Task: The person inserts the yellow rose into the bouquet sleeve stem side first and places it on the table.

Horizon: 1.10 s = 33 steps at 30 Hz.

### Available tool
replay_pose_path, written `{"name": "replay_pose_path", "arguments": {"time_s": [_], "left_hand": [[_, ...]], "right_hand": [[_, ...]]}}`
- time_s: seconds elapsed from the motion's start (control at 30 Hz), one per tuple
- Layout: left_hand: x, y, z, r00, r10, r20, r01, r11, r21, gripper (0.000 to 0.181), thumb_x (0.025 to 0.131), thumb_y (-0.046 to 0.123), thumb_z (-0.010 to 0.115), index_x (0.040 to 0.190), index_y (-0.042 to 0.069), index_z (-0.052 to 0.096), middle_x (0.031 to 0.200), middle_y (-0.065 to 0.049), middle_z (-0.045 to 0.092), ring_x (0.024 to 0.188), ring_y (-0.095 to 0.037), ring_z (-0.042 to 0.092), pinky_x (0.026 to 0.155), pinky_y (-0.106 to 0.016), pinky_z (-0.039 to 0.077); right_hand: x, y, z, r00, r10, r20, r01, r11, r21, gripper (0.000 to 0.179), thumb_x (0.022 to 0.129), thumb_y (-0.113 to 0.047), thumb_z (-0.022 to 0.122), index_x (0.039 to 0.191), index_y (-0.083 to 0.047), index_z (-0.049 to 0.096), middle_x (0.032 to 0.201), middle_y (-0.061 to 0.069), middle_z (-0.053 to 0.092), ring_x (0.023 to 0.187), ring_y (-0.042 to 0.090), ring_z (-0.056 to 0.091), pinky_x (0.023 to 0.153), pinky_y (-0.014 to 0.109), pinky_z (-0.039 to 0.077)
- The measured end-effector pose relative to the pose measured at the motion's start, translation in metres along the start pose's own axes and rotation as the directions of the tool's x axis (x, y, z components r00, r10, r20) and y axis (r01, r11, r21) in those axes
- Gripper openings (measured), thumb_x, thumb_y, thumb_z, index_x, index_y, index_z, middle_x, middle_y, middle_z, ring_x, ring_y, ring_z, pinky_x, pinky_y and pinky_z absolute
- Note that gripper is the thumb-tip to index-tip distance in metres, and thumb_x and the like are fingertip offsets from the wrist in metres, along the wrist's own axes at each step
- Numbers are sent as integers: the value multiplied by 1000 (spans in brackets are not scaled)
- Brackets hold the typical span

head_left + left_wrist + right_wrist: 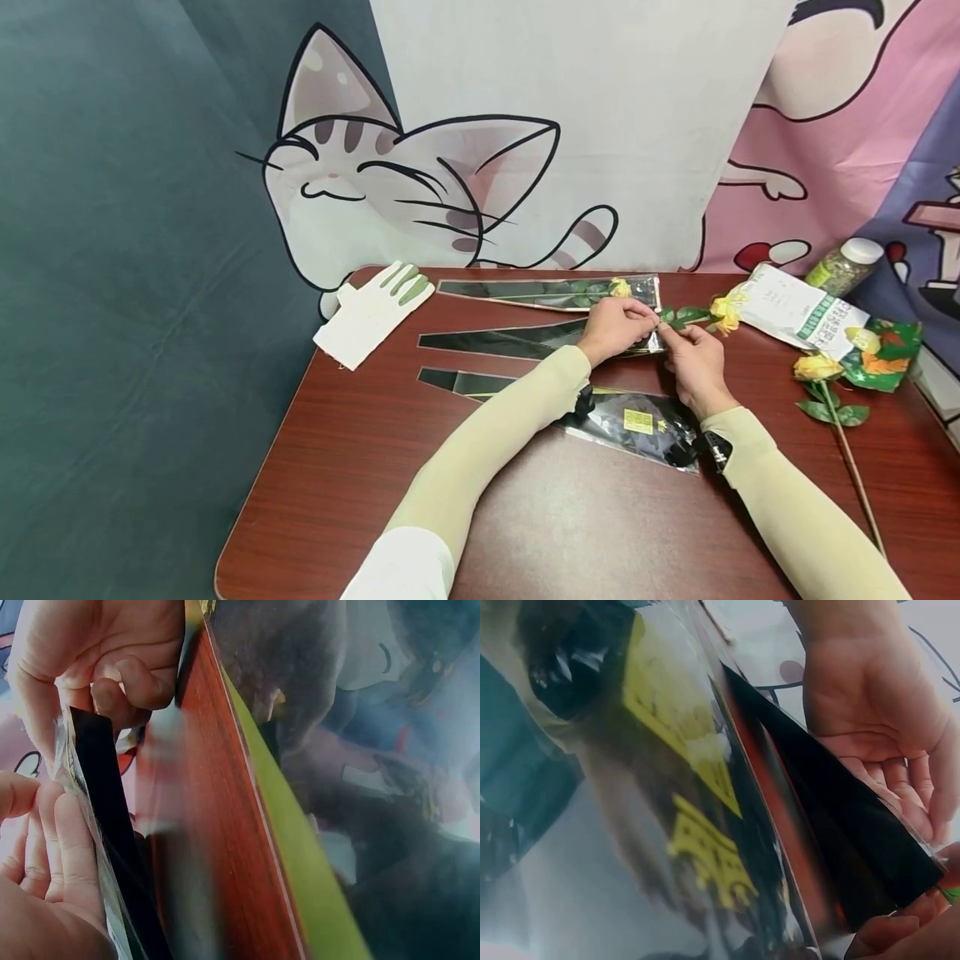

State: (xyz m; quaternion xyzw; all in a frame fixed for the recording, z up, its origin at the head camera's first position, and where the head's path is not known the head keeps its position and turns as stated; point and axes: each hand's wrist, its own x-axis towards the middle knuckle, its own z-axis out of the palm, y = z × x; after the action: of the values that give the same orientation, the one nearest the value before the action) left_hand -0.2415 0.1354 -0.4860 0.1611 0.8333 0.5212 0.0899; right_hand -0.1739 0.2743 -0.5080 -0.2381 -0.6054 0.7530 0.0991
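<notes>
A long black flower sleeve (502, 342) with a clear film edge lies in the middle of three. At its wide right end my left hand (615, 329) pinches the film between thumb and fingers. Just opposite, my right hand (697, 367) pinches the same end, its fingertips close to the left ones. A yellow rose (726, 312) with green leaves sticks out to the right from between the hands, its lower stem running into the sleeve. From the right wrist, the sleeve's black end (870, 847) stands raised between both hands.
Behind lies a sleeve (510, 292) holding a yellow rose; in front, one (667, 429) with a yellow label. Another rose (817, 367) lies at the right, near a white packet (795, 308), a jar (847, 267) and a green packet (892, 358). White gloves (371, 312) lie at left.
</notes>
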Motion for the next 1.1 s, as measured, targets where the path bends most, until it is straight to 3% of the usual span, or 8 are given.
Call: {"name": "replay_pose_path", "arguments": {"time_s": [0.1,0.37,0.53,0.73,0.83,0.97,1.1], "left_hand": [[1,0,0,1000,7,4,-7,1000,3,6,97,29,78,98,24,82,80,15,77,62,3,68,60,-15,55],[1,-3,-1,999,37,-16,-36,998,50,7,97,30,78,98,25,83,83,15,78,65,7,67,64,-11,52],[0,-1,-1,999,30,-15,-30,1000,-2,6,97,27,79,97,22,82,82,12,79,61,3,68,61,-14,55],[-1,1,0,1000,27,0,-27,1000,-14,7,98,27,78,97,21,82,82,12,79,62,2,68,59,-16,55],[0,0,1,1000,21,3,-21,1000,3,7,98,29,78,98,23,81,83,13,78,63,3,68,59,-15,55],[0,0,0,1000,27,-4,-27,1000,15,7,98,29,78,99,24,82,83,13,78,63,3,68,61,-14,55],[1,-2,0,999,35,-2,-35,999,17,6,98,29,78,98,24,81,82,14,77,62,3,68,62,-14,54]], "right_hand": [[0,0,0,1000,0,7,0,1000,0,23,94,-21,83,82,-15,64,63,-11,58,50,3,50,44,20,46],[-1,1,2,999,-39,19,37,994,103,12,98,-12,77,90,-12,67,74,-7,75,53,6,61,45,19,49],[-1,5,7,995,-81,-55,90,976,199,16,103,-15,70,91,-6,67,79,-1,77,49,6,60,42,19,48],[0,7,13,969,-146,-200,189,957,220,14,98,-13,76,89,-7,68,75,-1,72,46,5,55,39,18,46],[0,6,15,963,-167,-211,222,935,276,14,97,-6,75,98,-8,61,73,0,71,47,7,55,37,19,44],[-1,3,17,967,-156,-199,215,922,323,29,96,1,73,109,-11,50,72,0,69,49,9,56,36,20,42],[-1,-2,15,970,-126,-208,192,922,337,20,98,-3,72,103,-9,54,71,1,67,48,9,58,34,20,41]]}}
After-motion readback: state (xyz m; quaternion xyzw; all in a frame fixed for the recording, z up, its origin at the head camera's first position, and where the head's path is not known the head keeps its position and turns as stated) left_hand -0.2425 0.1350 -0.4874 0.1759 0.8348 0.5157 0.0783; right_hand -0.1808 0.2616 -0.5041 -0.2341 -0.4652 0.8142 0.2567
